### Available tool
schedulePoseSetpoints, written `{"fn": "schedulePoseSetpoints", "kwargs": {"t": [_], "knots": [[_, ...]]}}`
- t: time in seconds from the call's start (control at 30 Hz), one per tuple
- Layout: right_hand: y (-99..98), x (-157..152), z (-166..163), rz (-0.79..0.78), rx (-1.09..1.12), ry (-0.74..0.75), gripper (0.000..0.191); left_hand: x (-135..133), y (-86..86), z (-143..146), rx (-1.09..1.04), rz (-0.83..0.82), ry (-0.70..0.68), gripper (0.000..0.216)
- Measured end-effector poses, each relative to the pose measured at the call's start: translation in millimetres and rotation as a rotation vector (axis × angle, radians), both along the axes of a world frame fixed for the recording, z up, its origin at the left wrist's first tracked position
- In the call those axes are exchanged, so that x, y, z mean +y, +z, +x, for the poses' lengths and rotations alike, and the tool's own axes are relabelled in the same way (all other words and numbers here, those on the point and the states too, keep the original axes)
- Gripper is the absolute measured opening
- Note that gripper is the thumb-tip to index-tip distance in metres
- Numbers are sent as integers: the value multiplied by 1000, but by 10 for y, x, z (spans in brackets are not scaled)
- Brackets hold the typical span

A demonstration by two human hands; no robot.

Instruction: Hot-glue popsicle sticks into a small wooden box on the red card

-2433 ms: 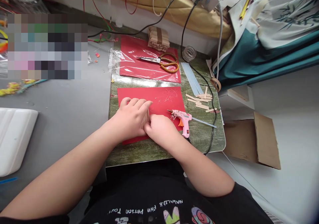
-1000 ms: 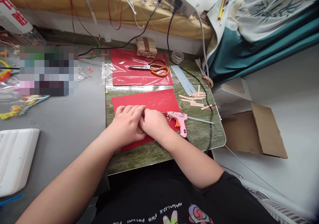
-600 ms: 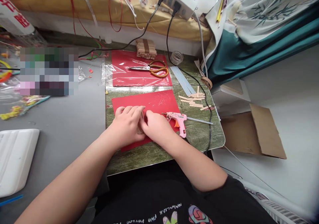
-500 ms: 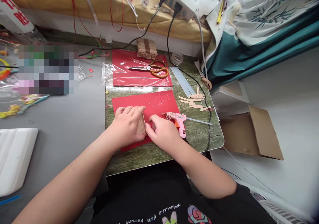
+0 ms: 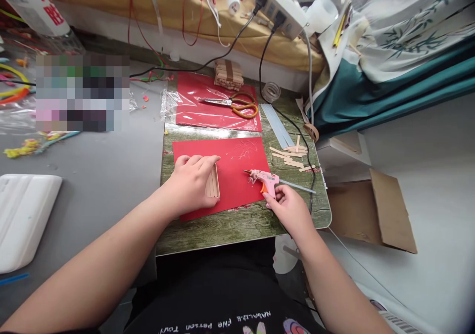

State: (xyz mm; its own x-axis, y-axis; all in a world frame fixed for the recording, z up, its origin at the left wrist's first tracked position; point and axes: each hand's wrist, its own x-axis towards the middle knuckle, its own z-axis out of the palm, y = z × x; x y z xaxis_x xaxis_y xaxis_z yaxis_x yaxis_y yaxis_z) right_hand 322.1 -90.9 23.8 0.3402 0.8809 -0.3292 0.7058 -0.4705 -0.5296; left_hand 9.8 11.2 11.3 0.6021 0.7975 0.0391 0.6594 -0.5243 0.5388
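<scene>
My left hand [image 5: 195, 180] is closed around a small panel of craft sticks [image 5: 213, 181], its thumb at the near edge and fingers over the far one. The sticks lie side by side, and part of the panel is hidden under the palm. Beneath it is a red sheet [image 5: 237, 166]. At the sheet's right edge lies a pink hot glue gun [image 5: 267, 179] with an orange trigger, nozzle pointing left, a glue stick [image 5: 297, 185] out of its back. My right hand [image 5: 291, 208] has its thumb and fingers around the gun's handle.
Scissors [image 5: 233, 103] and a bundle of craft sticks [image 5: 228, 75] rest on wrapped red sheets [image 5: 218, 119] at the back. To the right are spare glue sticks [image 5: 276, 126], loose craft sticks [image 5: 293, 156] and a black cable [image 5: 295, 121]. A cardboard box [image 5: 352, 205] stands beyond the table edge.
My right hand has moved right, from beside the craft stick panel to the glue gun's handle. My left hand stays on the panel. The view has shifted slightly.
</scene>
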Motion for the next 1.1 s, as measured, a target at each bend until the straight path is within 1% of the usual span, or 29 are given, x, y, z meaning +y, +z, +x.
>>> {"fn": "schedulePoseSetpoints", "kwargs": {"t": [0.07, 0.2, 0.33, 0.43, 0.53, 0.67, 0.73, 0.8, 0.9, 0.97, 1.03, 1.1], "knots": [[14, 55, -45, 1, 75, -14, 37, -1, 4, -2, -2, 3, 0, 95], [43, 128, -45, -13, 256, -92, 40, 2, -2, -14, 2, -2, -1, 95], [33, 115, 11, 4, 395, -101, 49, 16, -12, -43, 13, -18, 2, 96], [22, 100, 14, 67, 505, -111, 59, 29, -9, -66, 16, -36, -20, 98], [27, 96, -2, 119, 519, -77, 62, 39, -10, -81, 7, -46, -34, 98], [81, 111, -11, 83, 406, -16, 58, 45, -35, -88, -8, -44, -43, 98], [156, 145, -39, 39, 373, 40, 55, 46, -50, -89, -15, -37, -44, 98], [284, 210, -105, 2, 350, 132, 48, 46, -64, -90, -26, -31, -48, 99], [561, 360, -272, 11, 276, 352, 38, 43, -87, -91, -40, -31, -51, 99], [755, 480, -402, -34, 225, 546, 43, 41, -105, -90, -52, -34, -51, 100], [911, 602, -525, -48, 187, 659, 47, 39, -123, -89, -71, -31, -53, 102], [1015, 716, -637, -47, 141, 766, 47, 37, -136, -87, -87, -23, -55, 103]]}}
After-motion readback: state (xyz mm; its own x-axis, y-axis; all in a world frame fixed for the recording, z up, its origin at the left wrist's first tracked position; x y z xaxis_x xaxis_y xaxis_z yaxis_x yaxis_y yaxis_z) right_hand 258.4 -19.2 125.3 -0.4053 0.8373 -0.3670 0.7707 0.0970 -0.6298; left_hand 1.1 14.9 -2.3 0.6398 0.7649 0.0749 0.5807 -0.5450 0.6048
